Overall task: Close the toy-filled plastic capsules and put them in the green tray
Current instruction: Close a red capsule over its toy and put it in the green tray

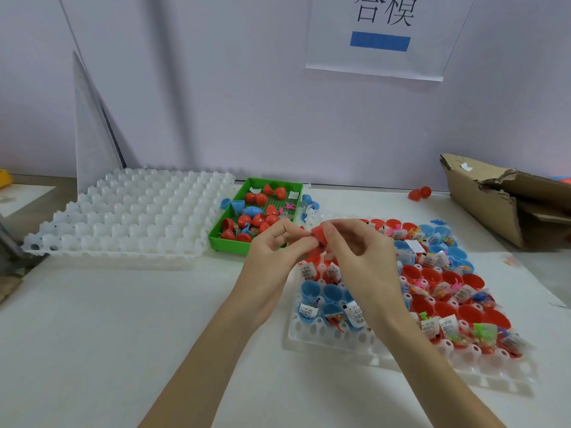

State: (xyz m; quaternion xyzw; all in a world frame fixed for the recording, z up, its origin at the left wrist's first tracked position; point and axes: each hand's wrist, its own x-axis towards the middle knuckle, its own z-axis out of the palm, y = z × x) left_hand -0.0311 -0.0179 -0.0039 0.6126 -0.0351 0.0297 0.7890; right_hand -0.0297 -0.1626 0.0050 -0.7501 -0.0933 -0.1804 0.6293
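I see both hands, left hand (278,245) and right hand (355,245), pinching a red capsule (319,234); green tray (228,240) lies at ten o'clock, nearer my left.

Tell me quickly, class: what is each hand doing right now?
Left hand: pinches the red capsule.
Right hand: grips the same red capsule from the other side.

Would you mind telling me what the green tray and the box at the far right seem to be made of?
Green tray: apparently rigid moulded plastic, with uniform bright colour, smooth walls and a gridded floor. Box: brown corrugated cardboard, matte, with torn, creased flaps.
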